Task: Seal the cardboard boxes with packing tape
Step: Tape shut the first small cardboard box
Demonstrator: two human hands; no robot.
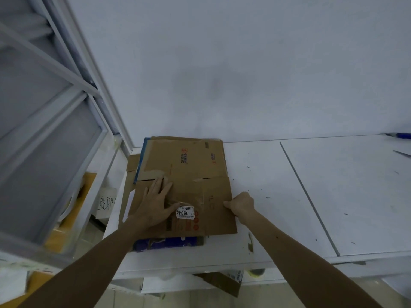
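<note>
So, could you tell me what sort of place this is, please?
Probably a packing or storage room: flattened cardboard boxes stacked on a scuffed white worktable, with white metal shelving beside it.

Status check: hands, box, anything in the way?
Left hand flat on top flattened box. Right hand grips its right edge. Box lies on cardboard stack, not yet set up. Nothing in the way.

Left hand (155,203), right hand (241,205), both bare, left forearm (100,258), right forearm (289,247), unsleeved to the frame edge, small dark speck (276,237) on the right one
</note>
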